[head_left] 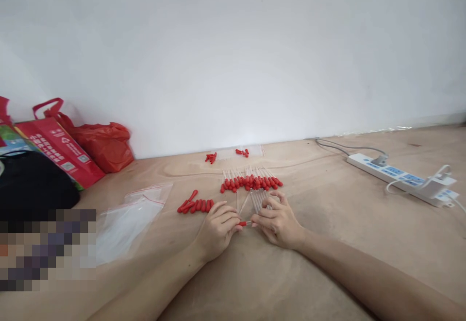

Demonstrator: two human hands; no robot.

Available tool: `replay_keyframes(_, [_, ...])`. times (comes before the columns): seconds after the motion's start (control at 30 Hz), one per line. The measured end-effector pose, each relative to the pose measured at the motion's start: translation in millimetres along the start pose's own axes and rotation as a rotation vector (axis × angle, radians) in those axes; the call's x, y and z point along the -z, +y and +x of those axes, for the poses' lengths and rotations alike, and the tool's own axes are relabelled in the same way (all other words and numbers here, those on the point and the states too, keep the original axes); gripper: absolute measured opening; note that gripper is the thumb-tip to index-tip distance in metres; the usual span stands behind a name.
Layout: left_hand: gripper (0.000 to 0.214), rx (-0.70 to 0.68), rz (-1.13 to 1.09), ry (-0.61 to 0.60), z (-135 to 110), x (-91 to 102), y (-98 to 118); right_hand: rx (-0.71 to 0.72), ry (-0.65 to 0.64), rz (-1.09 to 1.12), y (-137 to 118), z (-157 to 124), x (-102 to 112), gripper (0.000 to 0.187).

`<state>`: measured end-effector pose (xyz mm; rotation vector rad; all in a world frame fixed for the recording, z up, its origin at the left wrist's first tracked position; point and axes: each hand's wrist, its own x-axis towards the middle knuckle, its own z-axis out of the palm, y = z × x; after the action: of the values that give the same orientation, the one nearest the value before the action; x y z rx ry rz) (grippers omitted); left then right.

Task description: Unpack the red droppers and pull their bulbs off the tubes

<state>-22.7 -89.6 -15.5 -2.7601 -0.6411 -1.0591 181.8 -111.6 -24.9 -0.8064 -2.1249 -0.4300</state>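
My left hand (pixel 217 228) pinches a small red rubber bulb (pixel 242 223) at its fingertips. My right hand (pixel 277 221) pinches the clear glass tube (pixel 249 223) that meets that bulb; the two hands almost touch. Just beyond the fingers lie several bare clear tubes (pixel 257 198). Behind them is a row of droppers with red bulbs fitted (pixel 251 182). A heap of loose red bulbs (pixel 195 205) lies to the left of my left hand.
Clear plastic bags (pixel 134 214) lie at left on the wooden surface (pixel 327 243). Red bags (pixel 87 143) and a black item (pixel 32 182) stand at far left. A white power strip (pixel 404 177) with cables sits at right. More red bulbs (pixel 210 157) lie near the wall.
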Motion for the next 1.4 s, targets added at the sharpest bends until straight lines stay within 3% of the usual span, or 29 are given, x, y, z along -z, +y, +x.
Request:
replay_keyframes(0.33, [0.015,-0.009,-0.011,0.029,2.2,4.3,1.9,-0.041,-0.013,0.04,2.0,-3.3,2.9,0.014])
replay_keyframes(0.5, [0.015,0.063,0.015,0.093,-1.5,7.3,-0.3,-0.208,0.03,-0.002,14.2,-6.3,2.6,0.016])
replay_keyframes(0.63, [0.021,0.255,0.114,0.171,1.5,18.5,-14.2,-0.305,-0.024,-0.026,17.2,-2.4,-3.6,0.021])
replay_keyframes(0.77, [0.028,0.544,0.236,0.219,-2.8,43.9,-50.4,-0.345,-0.1,-0.012,12.4,2.9,-7.3,0.025])
replay_keyframes(0.9, [0.028,0.884,0.191,0.145,-19.8,63.5,-88.2,-0.366,-0.03,0.046,9.7,4.0,-10.4,0.017])
replay_keyframes(1.03, [0.024,1.136,0.146,0.042,-33.9,65.1,-105.6,-0.334,0.025,0.008,10.2,1.6,-15.5,0.013])
replay_keyframes(1.23, [0.02,1.158,0.122,-0.19,-31.9,66.3,-101.2,-0.265,-0.095,-0.094,6.2,3.1,-18.7,0.012])
replay_keyframes(1.4, [0.026,1.15,0.144,-0.223,-27.2,70.7,-95.9,-0.282,-0.239,-0.087,-1.5,14.0,-13.9,0.016])
